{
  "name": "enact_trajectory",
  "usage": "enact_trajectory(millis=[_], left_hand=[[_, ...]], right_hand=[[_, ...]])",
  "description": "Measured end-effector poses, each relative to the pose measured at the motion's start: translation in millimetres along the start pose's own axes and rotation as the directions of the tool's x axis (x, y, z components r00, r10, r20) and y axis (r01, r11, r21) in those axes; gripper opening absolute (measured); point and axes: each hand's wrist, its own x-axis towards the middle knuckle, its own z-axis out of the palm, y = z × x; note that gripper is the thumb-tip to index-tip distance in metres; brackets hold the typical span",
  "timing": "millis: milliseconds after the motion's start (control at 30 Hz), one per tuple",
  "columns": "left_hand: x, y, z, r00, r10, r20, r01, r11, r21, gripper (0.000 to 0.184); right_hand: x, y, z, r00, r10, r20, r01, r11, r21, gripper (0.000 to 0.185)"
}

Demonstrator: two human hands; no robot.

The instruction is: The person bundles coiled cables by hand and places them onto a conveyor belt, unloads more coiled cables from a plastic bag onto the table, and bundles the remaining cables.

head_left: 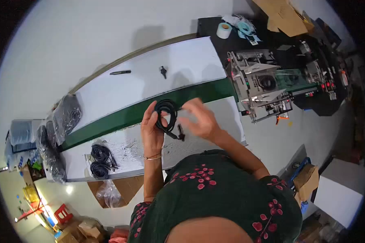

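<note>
My left hand is closed on a coil of black cable, held upright above the near work surface, with the thumb and fingers around its left side. My right hand is just right of the coil, slightly blurred, with a gap between thumb and fingers. Its upper fingertips are close to a short dark piece at the coil's edge; whether they touch it is unclear. Below the coil, a black plug-like end shows. Two more coiled black cables lie at the left of the near surface.
A green conveyor belt runs between the white surfaces to a metal machine at right. A dark pen and a small black connector lie on the far surface. Plastic-wrapped bundles stand left. A cardboard box sits below.
</note>
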Motion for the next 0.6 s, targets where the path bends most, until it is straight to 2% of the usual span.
enact_trajectory(millis=[33,67,133,167,200,233,300,333,467,500,600], left_hand=[[-2.7,3.8,0.9,1.000,0.001,0.013,-0.001,1.000,0.007,0.037],[-4.8,6.0,1.3,1.000,0.015,-0.008,-0.015,1.000,0.017,0.037],[-6.7,5.0,6.8,0.986,-0.076,0.148,0.086,0.995,-0.058,0.037],[-7.9,0.7,12.9,0.985,-0.079,0.152,0.086,0.995,-0.042,0.037],[-8.1,-2.7,17.6,0.984,-0.082,0.158,0.088,0.996,-0.028,0.037],[-7.2,-4.9,15.2,0.986,-0.073,0.153,0.078,0.996,-0.030,0.037],[-5.6,-11.8,6.6,0.988,0.027,0.149,-0.048,0.989,0.140,0.044],[-6.9,-13.6,7.2,0.990,0.033,0.139,-0.053,0.989,0.139,0.044],[-12.3,-21.0,12.0,0.963,0.237,0.128,-0.259,0.944,0.205,0.054],[-13.8,-22.3,13.5,0.963,0.237,0.124,-0.259,0.943,0.207,0.054],[-14.2,-27.2,22.2,0.935,0.257,0.243,-0.327,0.893,0.310,0.055]], right_hand=[[10.9,0.8,-5.3,0.994,-0.012,-0.109,0.004,0.997,-0.073,0.029],[13.1,7.8,-4.1,0.995,-0.013,-0.098,0.008,0.999,-0.048,0.029],[12.7,21.1,-3.8,1.000,-0.014,0.006,0.014,1.000,-0.009,0.030],[13.5,21.2,-10.2,0.966,0.085,0.245,-0.134,0.972,0.192,0.027],[15.6,20.6,-15.5,0.867,0.124,0.483,-0.314,0.888,0.336,0.024],[12.9,24.2,-12.9,0.864,0.115,0.489,-0.310,0.888,0.339,0.024],[0.6,33.7,-3.7,0.734,0.296,0.611,-0.630,0.632,0.451,0.024],[-1.9,33.6,-1.6,0.729,0.291,0.620,-0.633,0.631,0.448,0.024],[-11.6,30.6,11.2,0.745,0.349,0.568,-0.639,0.618,0.459,0.020],[-14.6,29.6,15.0,0.743,0.348,0.571,-0.641,0.616,0.459,0.020],[-18.9,27.0,29.9,0.854,0.286,0.434,-0.477,0.762,0.437,0.024]])
